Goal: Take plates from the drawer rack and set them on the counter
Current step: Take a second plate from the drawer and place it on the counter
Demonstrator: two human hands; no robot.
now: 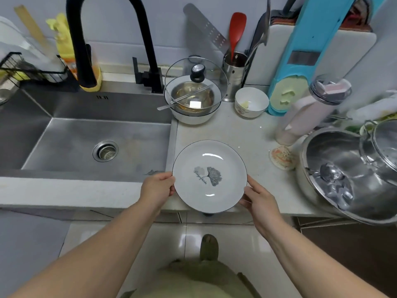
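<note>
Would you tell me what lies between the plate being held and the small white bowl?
Only bare counter separates the plate from the small white bowl, in the head view.

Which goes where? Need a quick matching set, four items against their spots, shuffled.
Items:
1. plate
2. spatula
3. small bowl
4. faucet

Spots:
A. upright in the metal holder
B. arching over the sink
C. held at both rims, left hand and right hand
D. on the counter beside the holder

Pairs: 1-C, 2-A, 3-D, 4-B
</note>
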